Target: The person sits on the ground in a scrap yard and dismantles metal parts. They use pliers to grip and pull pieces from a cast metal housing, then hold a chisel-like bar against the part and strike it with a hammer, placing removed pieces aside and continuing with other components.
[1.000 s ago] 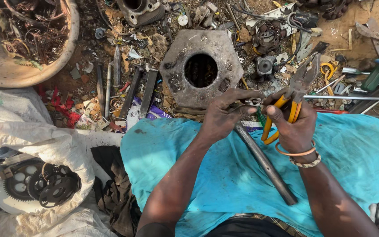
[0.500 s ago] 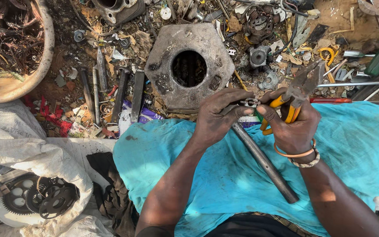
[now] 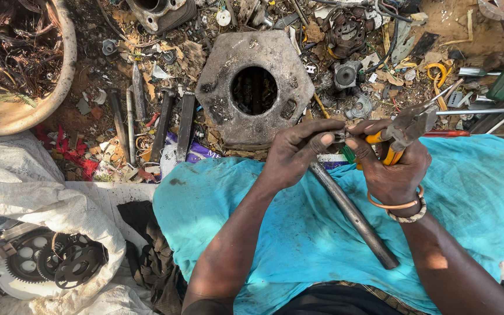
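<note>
The left hand (image 3: 296,154) pinches a small part (image 3: 340,137), too tiny to identify, between thumb and forefinger above the turquoise cloth (image 3: 298,233). The right hand (image 3: 389,169) touches it too, closed around yellow-handled pliers (image 3: 401,131). Steadying wrists on the lap and keeping the pinch firm seems wise, since the cluttered scrap beyond the hexagonal metal plate (image 3: 255,87) would swallow a dropped piece.

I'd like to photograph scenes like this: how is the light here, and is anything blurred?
Head view: hard sunlight from the right brightens the turquoise cloth and leaves a patch on the right forearm; the left hand and right hand are sharp, as is the hexagonal metal plate; no obvious blur.
</note>
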`<action>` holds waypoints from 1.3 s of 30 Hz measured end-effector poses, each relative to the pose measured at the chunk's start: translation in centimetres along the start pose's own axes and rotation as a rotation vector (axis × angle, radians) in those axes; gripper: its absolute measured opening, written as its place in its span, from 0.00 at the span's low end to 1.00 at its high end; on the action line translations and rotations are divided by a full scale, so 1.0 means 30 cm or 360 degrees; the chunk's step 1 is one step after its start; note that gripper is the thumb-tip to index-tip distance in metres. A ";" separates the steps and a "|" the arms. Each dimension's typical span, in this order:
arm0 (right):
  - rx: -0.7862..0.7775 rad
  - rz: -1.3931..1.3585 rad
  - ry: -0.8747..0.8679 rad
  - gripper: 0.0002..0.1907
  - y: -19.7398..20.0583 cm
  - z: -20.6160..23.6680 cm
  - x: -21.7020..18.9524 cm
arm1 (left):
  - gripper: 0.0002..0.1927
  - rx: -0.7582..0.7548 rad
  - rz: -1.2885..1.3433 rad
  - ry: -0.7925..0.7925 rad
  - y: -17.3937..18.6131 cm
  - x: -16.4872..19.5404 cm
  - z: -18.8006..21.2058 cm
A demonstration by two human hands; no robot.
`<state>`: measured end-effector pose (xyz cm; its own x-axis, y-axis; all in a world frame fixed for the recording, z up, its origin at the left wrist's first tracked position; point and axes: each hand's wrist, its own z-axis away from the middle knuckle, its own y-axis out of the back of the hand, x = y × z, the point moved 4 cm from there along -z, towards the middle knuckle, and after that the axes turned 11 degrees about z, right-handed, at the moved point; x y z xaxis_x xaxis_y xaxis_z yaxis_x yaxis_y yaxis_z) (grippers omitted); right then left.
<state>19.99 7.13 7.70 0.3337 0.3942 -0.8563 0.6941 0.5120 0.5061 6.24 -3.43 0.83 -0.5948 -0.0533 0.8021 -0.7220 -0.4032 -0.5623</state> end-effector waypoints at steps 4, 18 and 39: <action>-0.0006 0.0077 -0.0173 0.12 0.004 0.009 0.006 | 0.24 0.0102 0.0322 -0.0029 0.008 -0.018 -0.003; -0.0705 0.0935 -0.0378 0.27 0.029 0.037 -0.064 | 0.17 0.0285 0.0537 -0.0393 0.068 0.095 0.050; -0.0280 0.1423 0.0397 0.35 -0.045 0.086 -0.351 | 0.20 0.0207 0.0225 -0.0754 0.067 0.316 0.227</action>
<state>17.17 0.30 15.77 0.5356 0.8377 -0.1068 0.1336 0.0408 0.9902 1.55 -10.96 8.69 -0.4362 -0.5117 0.7402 -0.5782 -0.4709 -0.6663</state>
